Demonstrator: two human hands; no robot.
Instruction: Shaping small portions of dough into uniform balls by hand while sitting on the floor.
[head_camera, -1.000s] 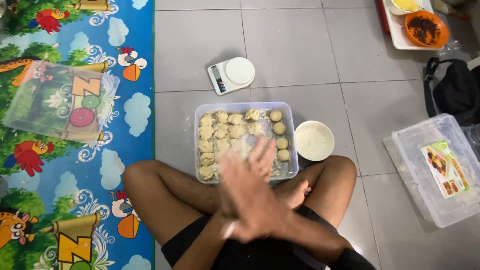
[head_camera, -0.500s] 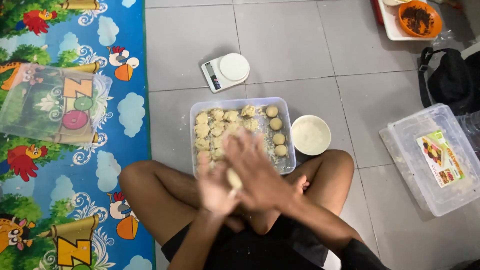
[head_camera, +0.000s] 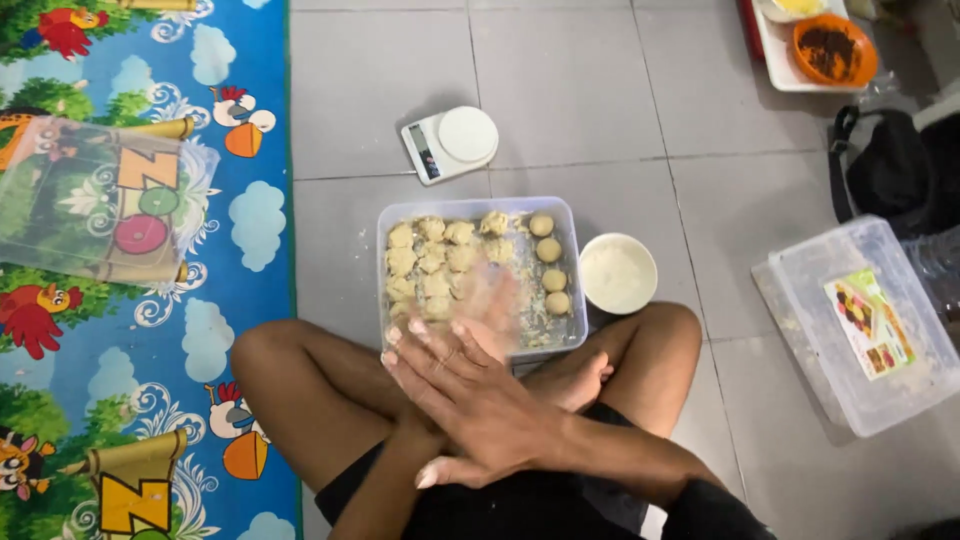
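I sit cross-legged on the tiled floor with my palms pressed flat together above my lap. My right hand (head_camera: 470, 392) lies on top, fingers pointing up and left. My left hand (head_camera: 493, 303) is under it, its fingers motion-blurred over the near edge of a clear plastic tray (head_camera: 480, 204). Whatever is between the palms is hidden now; a pale dough piece showed there a moment ago. The tray holds several rough dough lumps (head_camera: 430, 262) on the left and smooth round dough balls (head_camera: 549, 252) in a column on the right.
A white bowl (head_camera: 618, 272) stands right of the tray. A white kitchen scale (head_camera: 450, 143) lies behind it. A clear lidded box (head_camera: 862, 322) and a black bag (head_camera: 890, 165) are at right, an orange bowl (head_camera: 830, 48) far right. A clear lid (head_camera: 100, 200) lies on the colourful play mat (head_camera: 240, 300).
My hands keep sliding against each other: the top hand has drawn back toward my lap, and the dough piece seen between the palms is now covered. The view shifted slightly.
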